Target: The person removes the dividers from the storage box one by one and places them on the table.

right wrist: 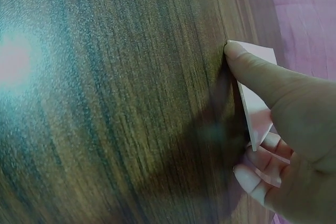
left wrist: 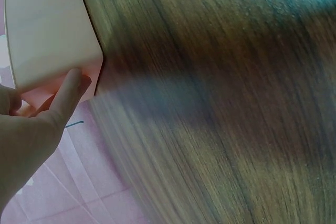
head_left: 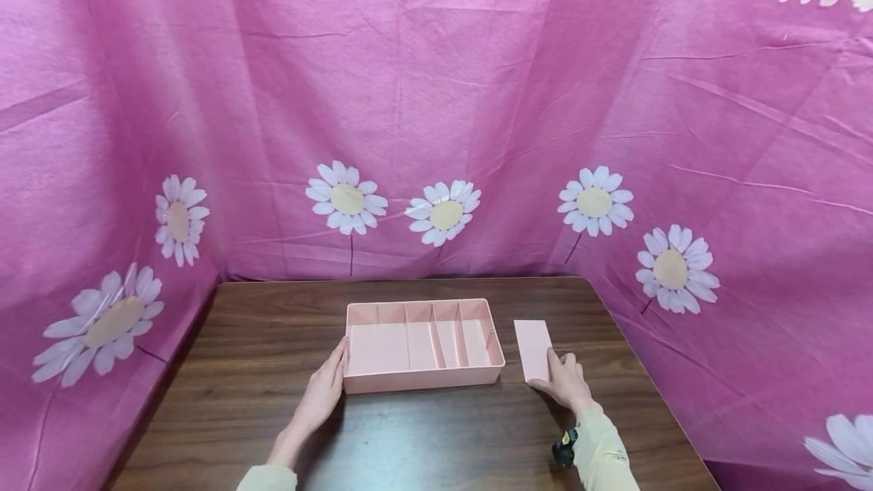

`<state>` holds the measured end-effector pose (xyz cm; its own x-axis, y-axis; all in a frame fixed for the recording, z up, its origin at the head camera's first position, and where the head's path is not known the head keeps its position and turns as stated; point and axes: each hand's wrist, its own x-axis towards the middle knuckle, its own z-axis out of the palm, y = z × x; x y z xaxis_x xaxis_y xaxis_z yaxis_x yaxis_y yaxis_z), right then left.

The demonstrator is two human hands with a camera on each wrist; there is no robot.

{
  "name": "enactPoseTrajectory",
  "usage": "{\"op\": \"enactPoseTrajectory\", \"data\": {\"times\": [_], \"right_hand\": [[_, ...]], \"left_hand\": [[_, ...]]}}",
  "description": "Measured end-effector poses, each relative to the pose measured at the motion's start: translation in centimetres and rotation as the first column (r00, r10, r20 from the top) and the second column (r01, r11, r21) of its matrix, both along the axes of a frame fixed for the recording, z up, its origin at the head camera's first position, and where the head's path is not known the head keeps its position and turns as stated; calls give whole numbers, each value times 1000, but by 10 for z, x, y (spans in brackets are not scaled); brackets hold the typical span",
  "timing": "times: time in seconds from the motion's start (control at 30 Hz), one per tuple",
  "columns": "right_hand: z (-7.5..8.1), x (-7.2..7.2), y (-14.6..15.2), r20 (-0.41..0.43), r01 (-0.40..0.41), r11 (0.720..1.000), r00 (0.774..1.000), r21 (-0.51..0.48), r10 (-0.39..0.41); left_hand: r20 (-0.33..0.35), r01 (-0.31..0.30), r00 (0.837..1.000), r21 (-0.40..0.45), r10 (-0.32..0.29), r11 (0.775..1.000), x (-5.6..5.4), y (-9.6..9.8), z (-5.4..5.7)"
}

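Pink plastic at both hands: compartment tray [head_left: 423, 379] sits upright on the wood-grain table [head_left: 395, 438], thin flat panel [head_left: 530, 347] just off its right end, not touching it. Your left hand [head_left: 317, 396] lies along the tray's left end, fingers mostly straight and pressed to the wall rather than wrapped round it. Your right hand [head_left: 567, 385] pinches the panel's near end, thumb on one edge, fingers at the other. Can't tell if the panel lies flat or is tipped up a bit. Main risk, I'd say: that pinch is all at one end, so the far end is free; ease the thumb and the panel could pivot or drop. Swing it left too low and it'd likely clip the tray's right wall. Second: your left hand bears on one end only, nothing shows bracing the opposite one, so a hard push could skid the tray right into the panel. Inside, the dividers [head_left: 437, 343] cross front to back; can't see whether they're fixed. If loose, a knock could tip one. Panel and tray are near the same pink, so edges are easy to misjudge.
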<state>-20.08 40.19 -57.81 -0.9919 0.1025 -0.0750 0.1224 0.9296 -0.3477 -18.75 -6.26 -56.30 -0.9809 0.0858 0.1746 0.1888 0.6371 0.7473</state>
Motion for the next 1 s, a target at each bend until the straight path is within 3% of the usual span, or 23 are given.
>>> {"op": "enactPoseTrajectory", "data": {"times": [0.27, 0.57, 1.0], "right_hand": [[-2, 1, 2, -25, -11, 1000, 1000, -9, 11], [-3, -1, 1, -25, -19, 1000, 1000, -11, 19], [-4, 0, 2, -1, -3, 1000, 1000, -24, 3]], "left_hand": [[-3, 7, 1000, 4, -7, 1000, 0, 0, -1], [60, 8, 998, 6, -9, 1000, -1, -2, -1], [28, 6, 1000, -10, -6, 1000, -2, -1, -3]]}}
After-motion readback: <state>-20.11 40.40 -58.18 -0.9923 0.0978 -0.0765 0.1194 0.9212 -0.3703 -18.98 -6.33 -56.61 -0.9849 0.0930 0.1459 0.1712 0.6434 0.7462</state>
